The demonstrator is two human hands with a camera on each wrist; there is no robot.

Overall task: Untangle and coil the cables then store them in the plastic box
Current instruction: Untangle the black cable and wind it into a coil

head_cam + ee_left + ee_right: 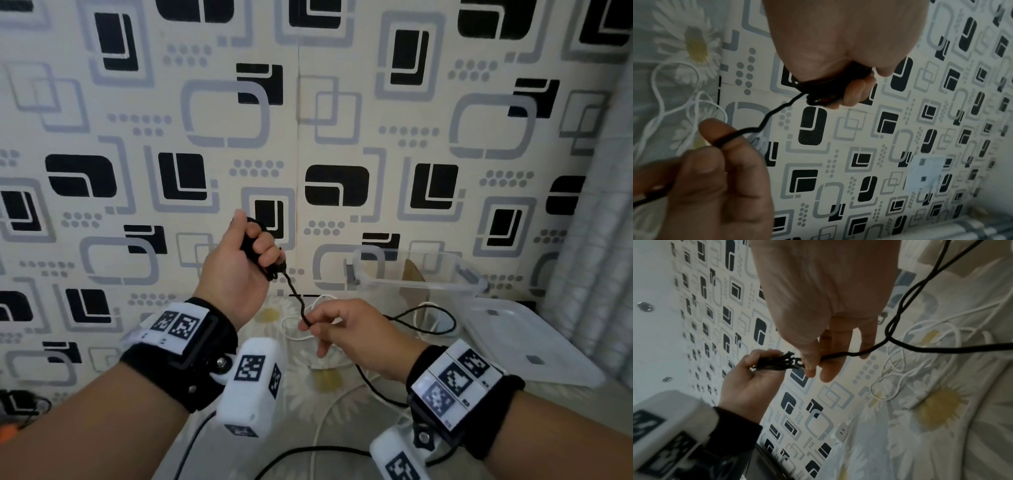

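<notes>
Your left hand (239, 270) is up in the air with its fingers (263, 246) curled tight round a small bundle of the black cable (295, 297). Your right hand (356, 334) is lower, and it pinches the same cable a little way down, between thumb and finger. The bit of cable between your hands is wavy, not smooth. The rest of it hangs down to the bed (329, 380) and runs in long loops near the front edge. A white cable (291, 334) lies on the bed under your hands, and the black one seems to cross over it. The box (421, 277) sits open at the back right of the bed, by the wall, and its lid (524, 339) lies just beside it. I think you are still winding the black cable. If you pull fast, the black cable may catch the white one and drag it up too. If your left fingers go loose, the bundle may spring open. The wavy kinks may make the next loops bumpy, so let the cable slide slowly through your right fingers.
</notes>
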